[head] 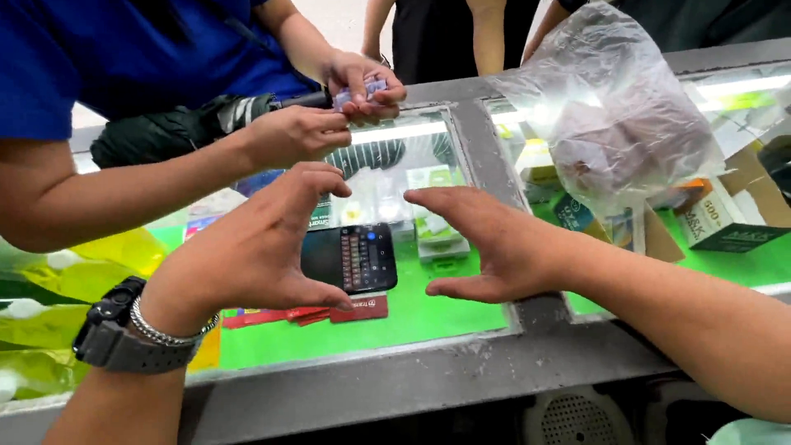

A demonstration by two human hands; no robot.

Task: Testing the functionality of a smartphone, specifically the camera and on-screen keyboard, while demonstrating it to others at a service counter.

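Fingers spread and curved on both sides, gripping nothing: my left hand (255, 247) and my right hand (486, 247) hover open over the phone (350, 259), which lies flat on the glass counter (428, 313) between them. Its long axis runs from nine to three o'clock, with the lit keyboard end towards three; my left thumb hides the nine o'clock end. At twelve o'clock a person in blue pinches something small (362, 91) that I cannot make out. A cloudy plastic bag (614, 107) at two o'clock blurs its contents.
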